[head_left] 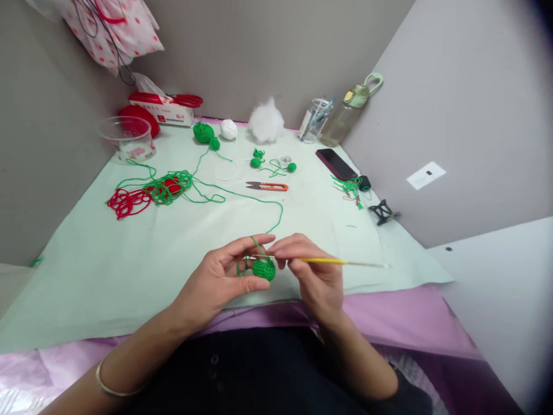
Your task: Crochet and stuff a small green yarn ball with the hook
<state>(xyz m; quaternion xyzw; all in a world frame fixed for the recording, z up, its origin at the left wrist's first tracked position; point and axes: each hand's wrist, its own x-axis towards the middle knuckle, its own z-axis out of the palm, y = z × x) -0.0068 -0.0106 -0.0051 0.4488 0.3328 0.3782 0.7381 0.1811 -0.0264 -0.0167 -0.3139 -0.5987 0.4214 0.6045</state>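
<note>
Between thumb and fingers, my left hand [224, 271] grips a small green crocheted piece [264, 270], rounded in shape. Green yarn [280, 214] runs from the table up over the left index finger. My right hand [317, 276] is closed round a crochet hook [324, 260] with a yellow handle, held nearly level. The hook's thin metal end meets the top of the green piece; whether yarn is caught on its tip is too small to tell. Beyond both hands lie thread snips [274, 186] with orange handles.
Tangled green and red yarn [168, 189] lies at left, near a clear plastic tub [137, 151]. Along the back stand a green yarn ball [202, 133], white stuffing [266, 122], a pen cup [311, 124] and a bottle [341, 122]. A phone [336, 164] lies at right.
</note>
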